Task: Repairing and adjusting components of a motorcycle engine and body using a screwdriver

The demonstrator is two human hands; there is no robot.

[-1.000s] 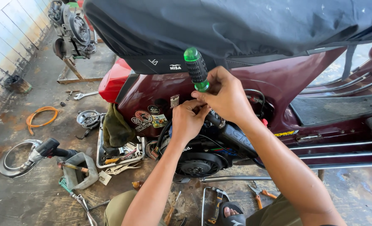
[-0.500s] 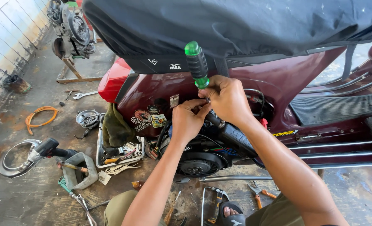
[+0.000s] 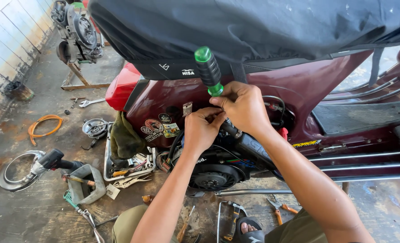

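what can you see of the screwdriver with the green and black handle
The screwdriver has a ribbed black grip, seemingly rubber, with translucent green plastic at the rounded cap and the collar. It stands almost upright, cap tilted slightly left, before the maroon scooter body under the black seat cover. The right hand pinches it below the collar, hiding the shaft and tip; the left hand meets those fingers.
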